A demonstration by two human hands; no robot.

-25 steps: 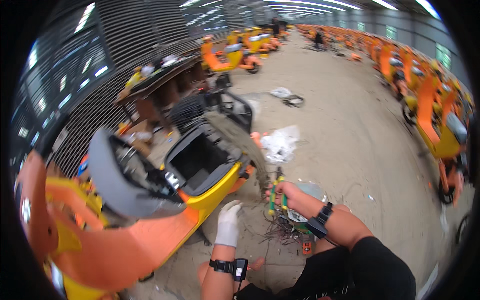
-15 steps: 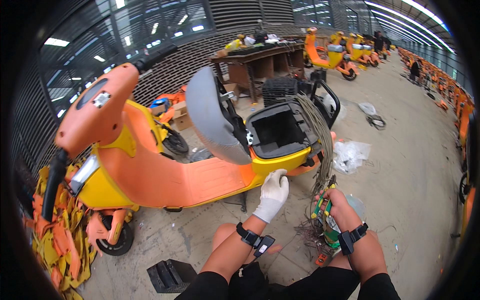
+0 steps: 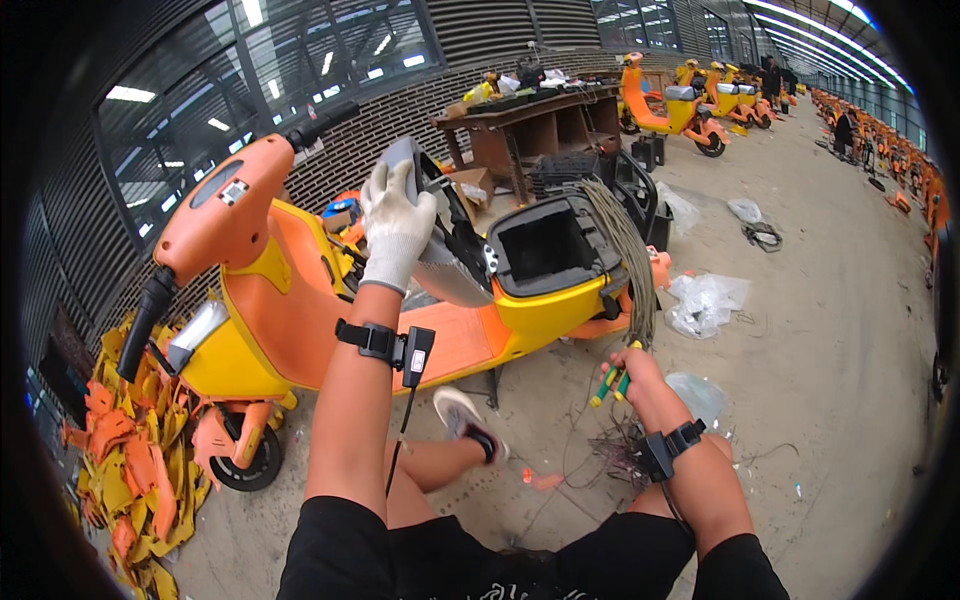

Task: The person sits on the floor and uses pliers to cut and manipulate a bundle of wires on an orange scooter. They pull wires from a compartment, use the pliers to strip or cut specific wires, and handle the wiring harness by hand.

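Note:
An orange and yellow electric scooter (image 3: 270, 335) stands in front of me with its handlebar end to my left. Its grey seat (image 3: 458, 278) is tilted up on a hinge, exposing the dark storage box (image 3: 520, 285) beneath. My left hand (image 3: 398, 228), in a white knit glove, lies against the outer face of that seat, fingers spread. My bare right hand (image 3: 645, 380) is closed around pliers (image 3: 606, 384) with green and yellow handles; their jaws are hard to make out. Beside the storage box hangs a bundle of long grey-brown cables (image 3: 638, 255).
Broken orange and yellow panels (image 3: 145, 440) are heaped at left. Clear plastic bags (image 3: 706, 303) and tangled thin wires (image 3: 620, 450) lie on the floor. Behind the scooter stands a cluttered workbench (image 3: 490, 145). More scooters (image 3: 670, 115) and distant people are farther back.
My left hand has risen from the scooter's lower side to the raised seat. The right hand, still holding the pliers, has shifted slightly left. My view has moved, and my shoe now shows.

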